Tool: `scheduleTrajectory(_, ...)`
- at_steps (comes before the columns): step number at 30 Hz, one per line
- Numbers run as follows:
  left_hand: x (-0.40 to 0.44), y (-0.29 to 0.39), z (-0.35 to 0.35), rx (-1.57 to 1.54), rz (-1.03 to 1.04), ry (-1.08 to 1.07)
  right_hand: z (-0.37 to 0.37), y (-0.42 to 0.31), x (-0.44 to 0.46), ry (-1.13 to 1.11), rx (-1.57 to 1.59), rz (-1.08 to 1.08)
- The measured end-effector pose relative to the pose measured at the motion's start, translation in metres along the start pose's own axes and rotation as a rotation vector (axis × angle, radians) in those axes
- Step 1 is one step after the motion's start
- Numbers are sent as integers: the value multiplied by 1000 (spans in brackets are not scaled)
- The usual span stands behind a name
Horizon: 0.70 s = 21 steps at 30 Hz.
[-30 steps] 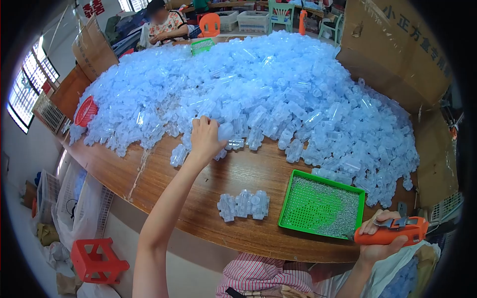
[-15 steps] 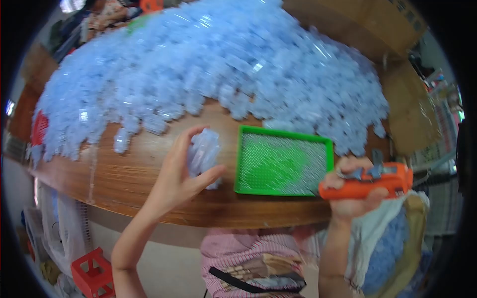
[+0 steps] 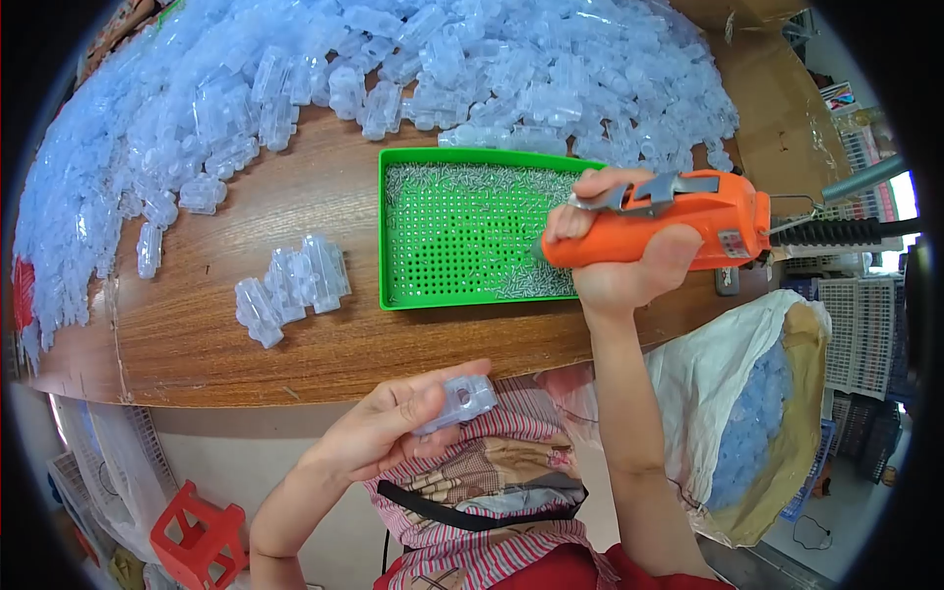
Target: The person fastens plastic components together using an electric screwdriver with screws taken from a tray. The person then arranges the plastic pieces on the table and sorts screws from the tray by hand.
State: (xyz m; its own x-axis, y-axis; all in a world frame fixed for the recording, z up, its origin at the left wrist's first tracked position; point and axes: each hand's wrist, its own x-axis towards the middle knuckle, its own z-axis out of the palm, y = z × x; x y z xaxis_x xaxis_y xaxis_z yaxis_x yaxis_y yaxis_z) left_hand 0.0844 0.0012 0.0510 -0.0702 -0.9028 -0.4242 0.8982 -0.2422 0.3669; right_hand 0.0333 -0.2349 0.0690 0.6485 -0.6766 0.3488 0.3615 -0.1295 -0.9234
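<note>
My left hand [image 3: 379,423] grips a clear plastic housing [image 3: 470,395] between thumb and fingers, near the table's front edge. A round hole shows in its upper face. My right hand [image 3: 624,280] is wrapped round an orange electric screwdriver [image 3: 615,241] with a grey lever on its side. The tool's tip points left, over the right part of a green tray [image 3: 384,236] with a perforated floor. Small silver screws [image 3: 536,279] lie in that tray, thickest along its far and right sides. Several similar clear housings [image 3: 300,278] sit in a row on the table, left of the tray.
A large heap of clear bluish housings [image 3: 236,88] covers the table's far side. Cardboard [image 3: 777,118] stands at the back right. An open sack of clear parts [image 3: 752,423] is at the lower right, and a red stool [image 3: 200,536] stands at the lower left.
My left hand has left the clear housings on the table and moved toward my body, now holding one housing. The screwdriver's tip has come over the tray. The camera view has shifted.
</note>
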Motion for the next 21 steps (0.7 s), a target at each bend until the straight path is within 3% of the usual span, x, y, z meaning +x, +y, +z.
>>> scheduleTrajectory(7, 12, -9, -19, -331, -42, -209, 2, 3, 3, 19, 49, 22)
scheduleTrajectory(10, 10, -6, -9, -53, 43, -166, 2, 4, 1, 2, 20, 9)
scheduleTrajectory(16, 17, -1, -10, -112, -9, -48, 1, 7, 1, 22, 107, 45)
scheduleTrajectory(21, 36, -1, 1, 222, 221, 225, 4, 5, 0, -5, 26, 38)
